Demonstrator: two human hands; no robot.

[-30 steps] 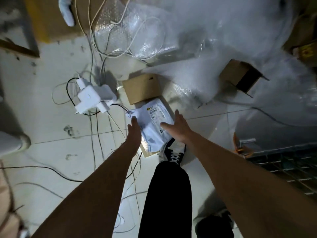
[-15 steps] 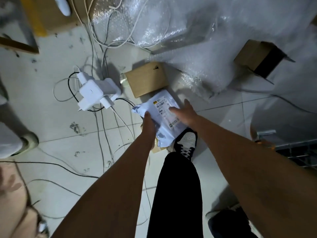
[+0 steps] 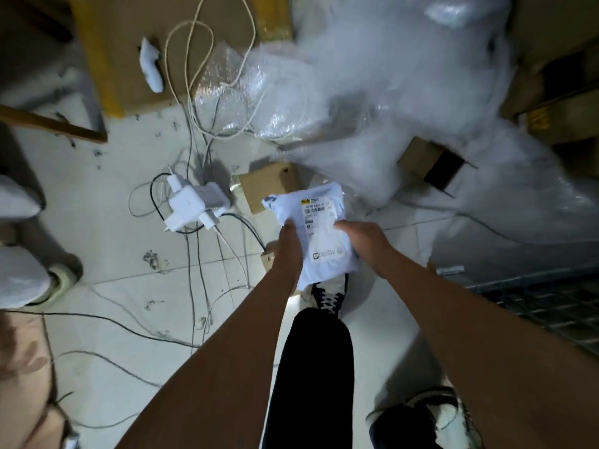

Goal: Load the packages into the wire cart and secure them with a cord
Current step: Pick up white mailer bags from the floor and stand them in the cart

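A white plastic mailer package with a printed shipping label is held up off the floor between both hands. My left hand grips its left edge and my right hand grips its right side. Under it on the floor lie a flat brown cardboard box and a smaller brown box, partly hidden by my left arm. The dark wire cart shows at the right edge, low to the floor. A pale cord loops over the floor and a large box at the top.
A white power strip with plugged chargers and several cables lies on the tiles to the left. Bubble wrap piles across the top right, with an open cardboard box in it. My legs and shoes stand below the package.
Both hands closed on the white mailer and lifted it off the small box on the floor toward me. The camera view shifted slightly.
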